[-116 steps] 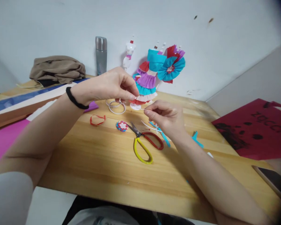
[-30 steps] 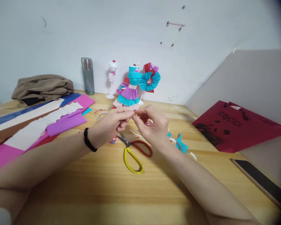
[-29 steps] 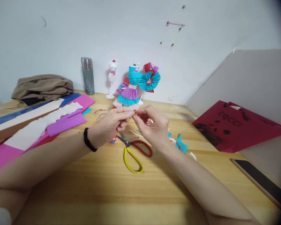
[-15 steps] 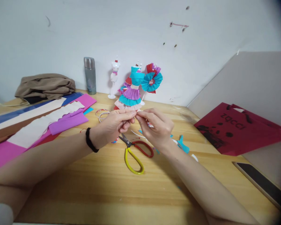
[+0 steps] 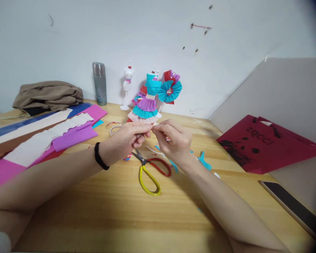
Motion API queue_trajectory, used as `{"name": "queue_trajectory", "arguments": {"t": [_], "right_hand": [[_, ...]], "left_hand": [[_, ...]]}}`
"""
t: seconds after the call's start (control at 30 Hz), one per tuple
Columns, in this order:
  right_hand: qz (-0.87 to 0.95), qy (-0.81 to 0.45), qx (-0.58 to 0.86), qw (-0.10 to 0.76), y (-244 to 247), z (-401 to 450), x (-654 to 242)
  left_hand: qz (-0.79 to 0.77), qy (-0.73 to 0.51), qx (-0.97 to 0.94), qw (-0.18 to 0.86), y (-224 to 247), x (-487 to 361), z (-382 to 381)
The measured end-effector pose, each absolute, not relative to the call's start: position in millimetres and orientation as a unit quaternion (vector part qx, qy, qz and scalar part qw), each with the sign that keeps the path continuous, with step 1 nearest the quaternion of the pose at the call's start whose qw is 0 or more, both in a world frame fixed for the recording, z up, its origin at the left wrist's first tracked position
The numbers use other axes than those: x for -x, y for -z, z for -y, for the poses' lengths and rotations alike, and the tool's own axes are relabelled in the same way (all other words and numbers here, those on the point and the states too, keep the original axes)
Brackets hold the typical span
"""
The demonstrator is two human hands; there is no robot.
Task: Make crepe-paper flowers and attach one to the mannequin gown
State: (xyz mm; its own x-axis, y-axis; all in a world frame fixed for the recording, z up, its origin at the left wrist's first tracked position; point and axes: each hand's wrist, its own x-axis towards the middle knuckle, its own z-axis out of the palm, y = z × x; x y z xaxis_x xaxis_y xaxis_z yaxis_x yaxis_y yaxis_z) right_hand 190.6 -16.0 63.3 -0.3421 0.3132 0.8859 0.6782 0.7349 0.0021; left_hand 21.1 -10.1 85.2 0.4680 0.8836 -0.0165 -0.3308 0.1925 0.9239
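Note:
My left hand (image 5: 129,138) and my right hand (image 5: 172,138) meet fingertip to fingertip above the table's middle. Both are closed in a pinch; whatever lies between the fingertips is too small to make out. Below them, scissors (image 5: 144,162) with one yellow and one red handle lie on the wood, blades slightly apart and pointing away. Just behind the hands stands a small dress form (image 5: 152,96) in a turquoise top and tiered ruffles of purple, turquoise and pale pink. Turquoise paper scraps (image 5: 204,161) lie to the right of my right hand.
Coloured crepe paper sheets (image 5: 76,140) cover the left side, with a brown cloth (image 5: 48,95) behind. A flask (image 5: 99,84), a bare white dress form (image 5: 127,84) and a turquoise paper flower (image 5: 170,92) stand near the wall. A red bag (image 5: 263,147) and a phone (image 5: 287,205) are at right.
The view has shifted very slightly. Both hands keep their fingertips together in nearly the same spot, and the scissors lie as before.

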Motion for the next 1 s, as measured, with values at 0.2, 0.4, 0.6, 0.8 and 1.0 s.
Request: {"name": "queue_trajectory", "arguments": {"t": [0.2, 0.4, 0.6, 0.8, 1.0], "right_hand": [[0.798, 0.127, 0.310, 0.501, -67, 16, -190], [0.788, 0.057, 0.371, 0.488, -69, 17, -194], [0.782, 0.054, 0.354, 0.510, -67, 14, -195], [0.792, 0.070, 0.337, 0.505, -67, 15, -193], [0.790, 0.049, 0.338, 0.509, -64, 13, -194]], "left_hand": [[-0.318, -0.442, -0.473, 0.693, -87, -19, -2], [-0.347, -0.249, -0.738, 0.523, -103, 8, -18], [-0.371, -0.060, -0.879, 0.294, -95, 26, -38], [-0.443, 0.088, -0.853, 0.261, -78, 16, -43], [-0.445, 0.111, -0.841, 0.287, -70, 17, -47]]}}
